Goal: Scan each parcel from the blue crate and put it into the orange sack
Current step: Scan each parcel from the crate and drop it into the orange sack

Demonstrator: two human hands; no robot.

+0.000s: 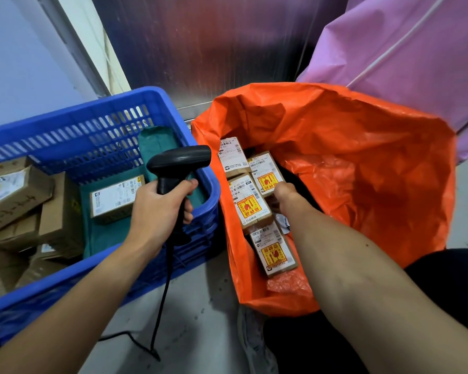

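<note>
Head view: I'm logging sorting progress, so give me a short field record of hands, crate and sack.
left hand: grips the black scanner
right hand: down inside the orange sack, at the parcels; grip hidden
sack contents: at least four labelled parcels
blue crate: several brown boxes, plus one labelled box lying on a green bag

From my station I see a blue crate (73, 112) with a slotted grid wall and a dark green bag (103, 238) inside it. The sack (362, 147) is bright orange. Its parcels (251, 206) are brown cardboard with white barcode labels and yellow stickers printed in red. The scanner (179, 160) and its cable (160, 306) are black. The sheet (416, 49) behind is lilac-pink.
</note>
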